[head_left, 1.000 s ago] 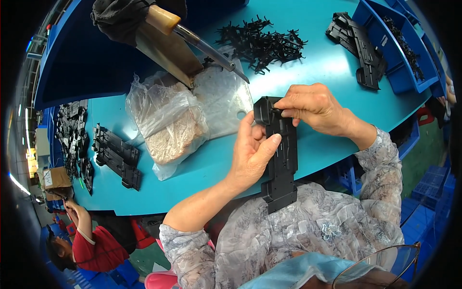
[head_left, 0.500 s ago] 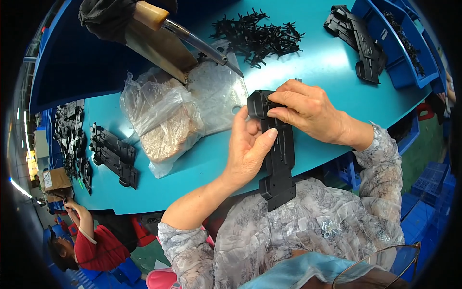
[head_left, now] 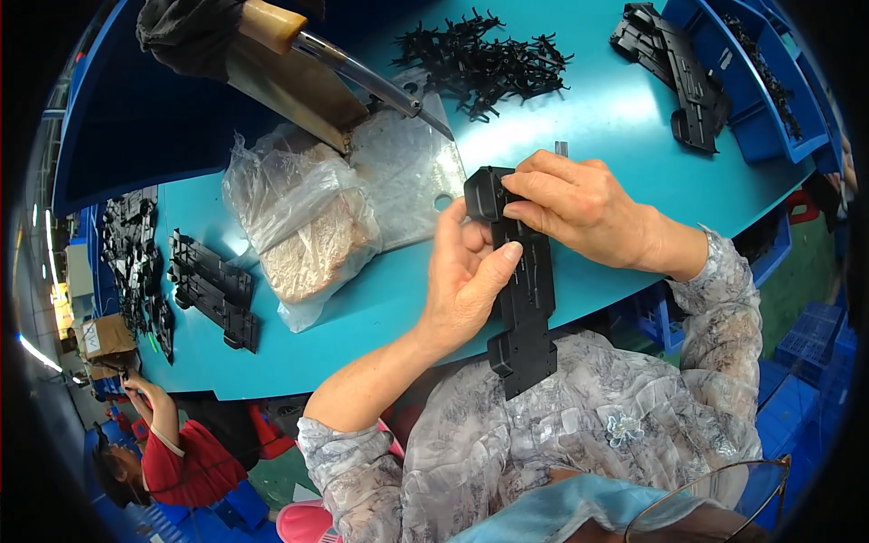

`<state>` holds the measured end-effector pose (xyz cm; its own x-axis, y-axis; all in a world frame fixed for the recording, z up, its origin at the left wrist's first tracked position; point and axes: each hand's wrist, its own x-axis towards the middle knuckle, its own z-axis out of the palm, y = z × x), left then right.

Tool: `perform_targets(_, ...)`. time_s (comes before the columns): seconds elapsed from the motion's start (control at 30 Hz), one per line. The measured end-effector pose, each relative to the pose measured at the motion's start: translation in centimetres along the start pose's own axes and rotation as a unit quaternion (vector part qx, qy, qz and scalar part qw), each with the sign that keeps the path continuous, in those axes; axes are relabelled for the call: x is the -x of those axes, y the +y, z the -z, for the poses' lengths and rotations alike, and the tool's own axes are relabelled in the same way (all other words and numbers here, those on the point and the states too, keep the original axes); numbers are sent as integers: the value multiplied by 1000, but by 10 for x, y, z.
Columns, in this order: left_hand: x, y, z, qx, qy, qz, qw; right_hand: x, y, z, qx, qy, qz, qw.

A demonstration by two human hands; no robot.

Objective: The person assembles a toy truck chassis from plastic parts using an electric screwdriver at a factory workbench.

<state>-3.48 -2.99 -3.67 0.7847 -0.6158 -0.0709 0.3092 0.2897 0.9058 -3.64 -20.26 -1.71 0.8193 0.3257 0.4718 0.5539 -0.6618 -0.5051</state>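
A long black plastic part (head_left: 527,312) slants toward my body over the table's front edge. My left hand (head_left: 466,290) is closed round its upper half, the thumb lying along its face. Thumb and fingertips of my right hand (head_left: 579,204) are pinched together at the part's far end, beside its raised block. Whatever lies between those fingertips is too small and hidden to name. Beyond the hands, a pile of small black branched plastic pieces (head_left: 480,63) lies on the table.
Left of my hands are a plastic-wrapped pale block (head_left: 312,231) and a metal plate (head_left: 398,154). A wooden-handled soldering iron (head_left: 353,68) hangs over them. Similar black parts lie left (head_left: 213,290) and far right (head_left: 674,81), by a blue bin (head_left: 769,131). A co-worker (head_left: 190,462) is at lower left.
Both hands and the black part stay almost in place, with the right fingertips still at its far end. The view has shifted very slightly.
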Motion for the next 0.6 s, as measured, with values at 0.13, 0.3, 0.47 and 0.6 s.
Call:
perform_targets(0.13, 0, 0, 1, 6, 0, 3, 1000, -1, 1, 1, -7, -13, 5, 1000)
perform_targets(0.3, 1, 4, -5, 16, 8, 4, 1000, 1, -3, 2, 8, -12, 3, 1000)
perform_targets(0.47, -2, 2, -1, 31, -3, 16, 999, -1, 4, 3, -23, -27, 5, 999)
perform_targets(0.6, -2, 2, -4, 52, 15, 28, 998, -2, 5, 8, -55, -48, -31, 997)
